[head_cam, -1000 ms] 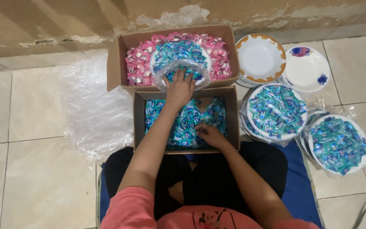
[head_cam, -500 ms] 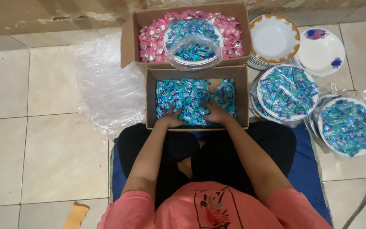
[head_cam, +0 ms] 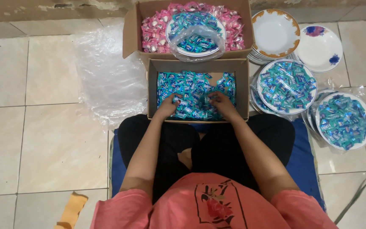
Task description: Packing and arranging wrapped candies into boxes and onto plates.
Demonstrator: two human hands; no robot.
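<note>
A cardboard box [head_cam: 152, 89] in front of my knees holds many blue wrapped candies [head_cam: 191, 87]. Both hands are inside it. My left hand [head_cam: 168, 105] curls its fingers into the candies at the near left. My right hand [head_cam: 221, 103] digs into them at the near right. Whether either hand has closed on candies is hidden by the pile. Behind stands a second box [head_cam: 131, 29] with pink candies [head_cam: 152, 32]. On those rests a plate of blue candies in a clear plastic bag [head_cam: 196, 33].
Empty white plates [head_cam: 275, 32] are stacked at the back right beside a flowered plate [head_cam: 318, 47]. Two bagged plates of blue candies [head_cam: 286, 86] [head_cam: 345, 120] lie at the right. A clear plastic sheet [head_cam: 106, 76] covers the tiles at the left. I sit on a blue mat [head_cam: 303, 159].
My left hand left the bagged plate on the pink-candy box and came down into the near box. Both hands now work in the blue candies. The view shifted, so the boxes sit higher.
</note>
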